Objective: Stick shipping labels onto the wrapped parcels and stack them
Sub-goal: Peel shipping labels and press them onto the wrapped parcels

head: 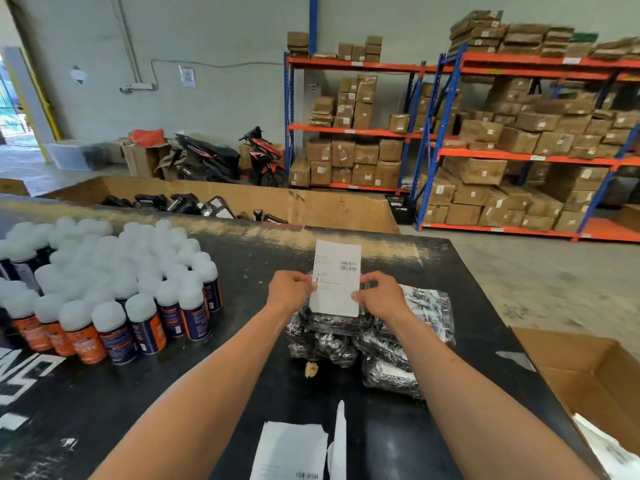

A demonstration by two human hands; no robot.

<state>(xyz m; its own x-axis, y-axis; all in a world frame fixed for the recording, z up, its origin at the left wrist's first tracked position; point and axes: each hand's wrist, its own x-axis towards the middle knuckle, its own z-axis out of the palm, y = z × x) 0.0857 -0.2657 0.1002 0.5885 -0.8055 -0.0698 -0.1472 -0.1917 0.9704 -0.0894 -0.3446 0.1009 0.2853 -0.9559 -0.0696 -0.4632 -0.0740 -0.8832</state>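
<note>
Both of your hands are up over the middle of the worktop (450,271), pinching one shipping label (336,277) between them. Your left hand (291,289) grips its left edge with curled fingers and thumb; your right hand (379,294) pinches its right edge the same way. You hold the label upright, printed side toward you, barcode near its top right.

Just below and behind the label, the wrapped parcels (374,336) lie in a loose heap, dark contents under glossy clear film. The heap spreads from the label toward 4 o'clock, with one flatter, lighter parcel (427,303) at 3 o'clock of your right hand. A small tan scrap (311,369) lies on the worktop at the heap's 7 o'clock edge.

At 6 o'clock, near the frame's bottom, more label sheets (289,452) lie flat, with a narrow white strip (340,441) just beside them on the right.

At 9 o'clock a dense cluster of spray cans (114,292) with white caps stands upright, well apart from the parcels. At 4 o'clock an open cardboard box (588,372) sits off the worktop's right edge. At 12 o'clock, beyond the far edge, a large cardboard bin (329,206) holds dark wrapped items.
</note>
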